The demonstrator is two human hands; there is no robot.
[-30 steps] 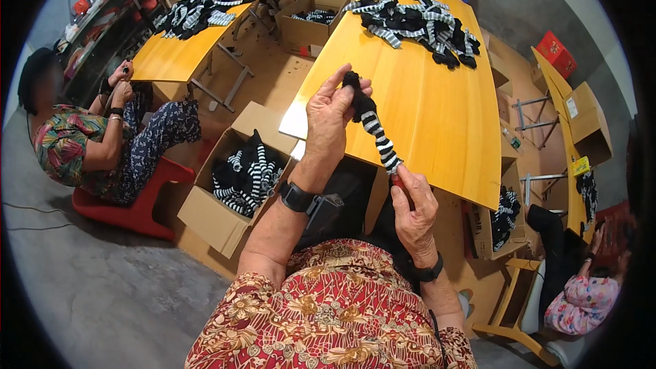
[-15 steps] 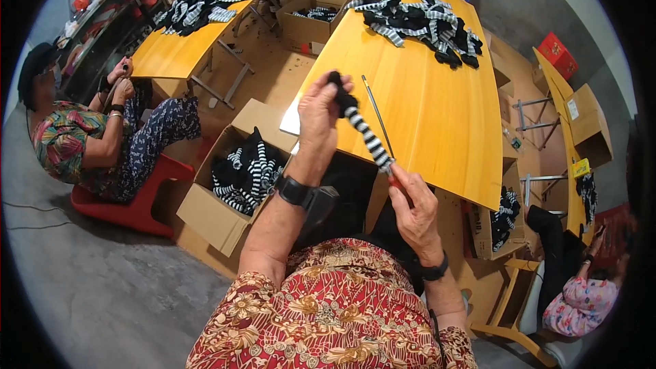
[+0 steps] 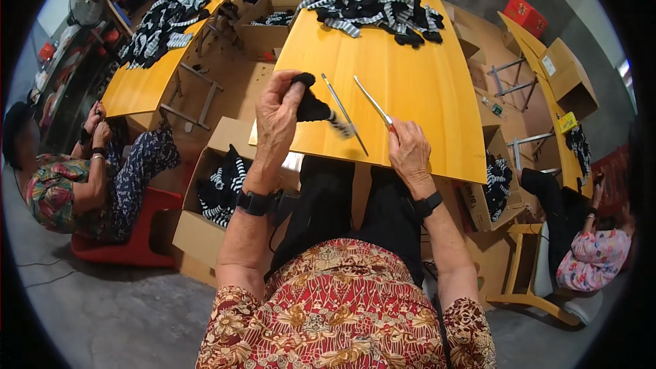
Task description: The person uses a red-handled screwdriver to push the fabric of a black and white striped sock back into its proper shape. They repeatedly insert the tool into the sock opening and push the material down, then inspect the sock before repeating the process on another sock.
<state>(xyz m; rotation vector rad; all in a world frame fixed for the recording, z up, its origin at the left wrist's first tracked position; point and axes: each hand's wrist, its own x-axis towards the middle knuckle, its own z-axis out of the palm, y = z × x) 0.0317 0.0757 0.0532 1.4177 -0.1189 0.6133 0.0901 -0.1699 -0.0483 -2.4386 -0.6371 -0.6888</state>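
My left hand (image 3: 277, 106) pinches a black knitted piece (image 3: 312, 104) above the near left corner of the yellow table. A grey-and-white striped tail, smeared by motion, hangs from its lower right side. My right hand (image 3: 411, 152) is closed around the red handle of a slim metal tool (image 3: 372, 98). Its shaft points up and left over the table, apart from the knit. Between my hands a thin dark rod (image 3: 344, 115) lies slanted on the tabletop.
A heap of black-and-white knits (image 3: 376, 5) covers the far part of my table (image 3: 437, 96). Open cartons of knits stand on the floor at left (image 3: 188, 229) and right (image 3: 509, 198). One person sits at left on a red chair (image 3: 130, 249), another at far right.
The striped piece was stretched between both hands; now only my left hand holds it, bunched up. The red-handled tool has come away from it to the right, its shaft now visible.
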